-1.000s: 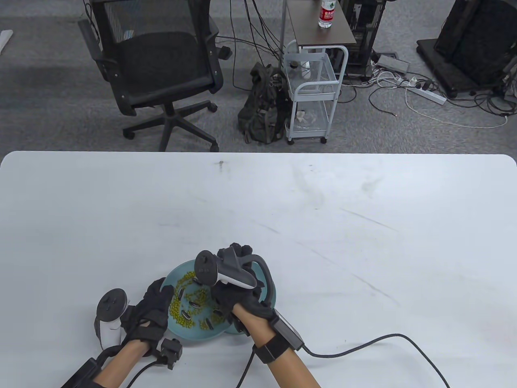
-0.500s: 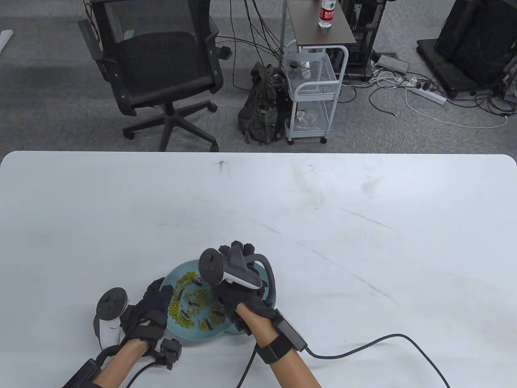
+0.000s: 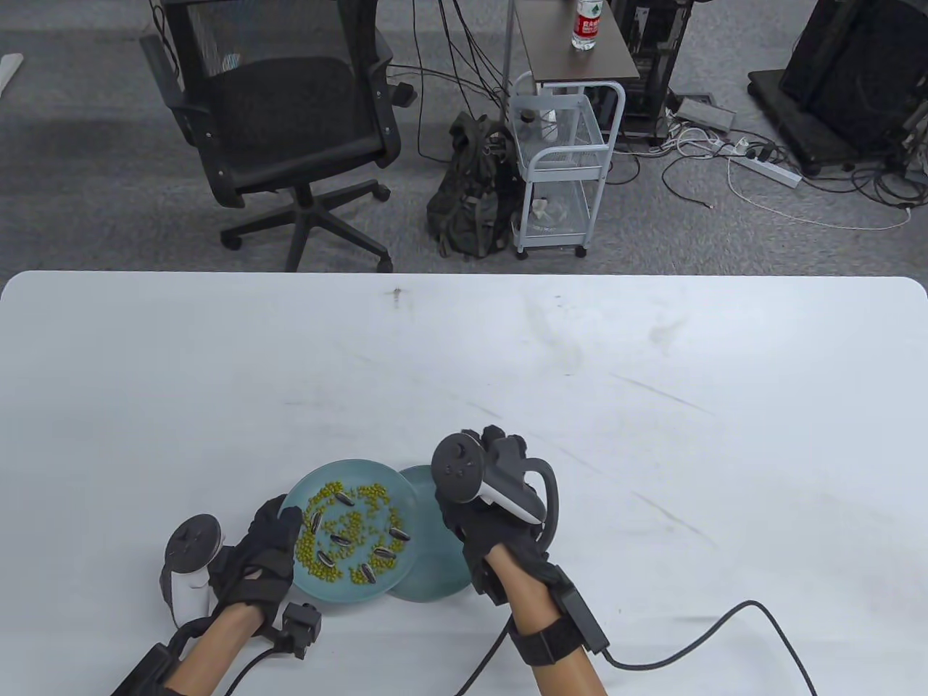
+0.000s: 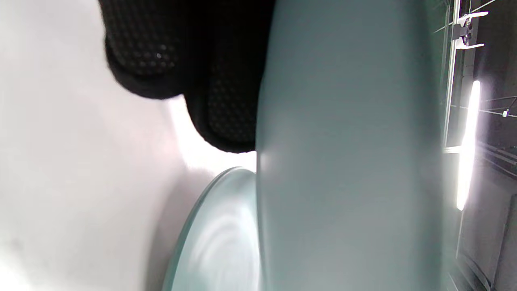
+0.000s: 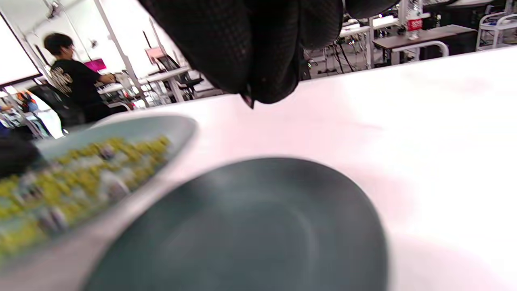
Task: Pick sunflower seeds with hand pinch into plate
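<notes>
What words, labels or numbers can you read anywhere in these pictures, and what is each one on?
Nothing can be read for certain.
Water bottle on the side table: red label with white characters, too small to read.
Same bottle in the right wrist view: red label, blurred.
Person's black shirt: pale print on the back, blurred.
Plates, gloves and trackers: no text visible.

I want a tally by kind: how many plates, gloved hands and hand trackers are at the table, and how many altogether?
Teal plates: 2
Gloved hands: 2
Trackers: 2
Total: 6
</notes>
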The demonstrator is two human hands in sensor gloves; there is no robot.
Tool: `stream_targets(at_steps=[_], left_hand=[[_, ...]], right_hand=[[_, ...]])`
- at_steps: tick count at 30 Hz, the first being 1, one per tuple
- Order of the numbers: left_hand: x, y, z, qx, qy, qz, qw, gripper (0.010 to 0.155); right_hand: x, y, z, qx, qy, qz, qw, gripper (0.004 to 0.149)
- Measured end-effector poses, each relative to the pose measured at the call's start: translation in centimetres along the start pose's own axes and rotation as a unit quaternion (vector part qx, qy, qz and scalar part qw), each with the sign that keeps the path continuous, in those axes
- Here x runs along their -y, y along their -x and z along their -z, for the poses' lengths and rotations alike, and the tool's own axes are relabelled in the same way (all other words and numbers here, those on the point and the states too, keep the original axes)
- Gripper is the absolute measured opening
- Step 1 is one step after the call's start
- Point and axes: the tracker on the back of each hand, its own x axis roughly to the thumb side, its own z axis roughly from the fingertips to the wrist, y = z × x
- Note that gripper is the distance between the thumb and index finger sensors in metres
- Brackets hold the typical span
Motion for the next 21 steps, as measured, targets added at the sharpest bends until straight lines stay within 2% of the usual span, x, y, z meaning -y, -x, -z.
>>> stream_targets(at_steps=[4, 7, 10, 14, 21], left_hand=[[-0.3, 0.0, 0.1, 0.000, -0.005, -0.006, 1.000, 0.046], [-0.3, -0.1, 0.1, 0.001, -0.006, -0.008, 1.000, 0.046], [-0.3, -0.1, 0.1, 0.003, -0.005, -0.009, 1.000, 0.046], [-0.2, 0.1, 0.3, 0.007, 0.013, -0.020, 1.000, 0.046], [-0.1, 0.1, 0.3, 0.012, 0.018, -0.021, 1.000, 0.046]], right_hand=[[-3.8, 2.8, 0.3, 0.002, -0.028, 0.026, 0.999, 0.034], [-5.0, 3.5, 0.8, -0.002, -0.049, 0.031, 0.998, 0.034], [-5.7, 3.3, 1.1, 0.005, -0.033, 0.014, 0.999, 0.034], [-6.5, 2.7, 1.4, 0.017, -0.048, -0.014, 0.999, 0.034], [-7.0, 2.8, 1.7, 0.011, -0.060, -0.010, 0.998, 0.034]])
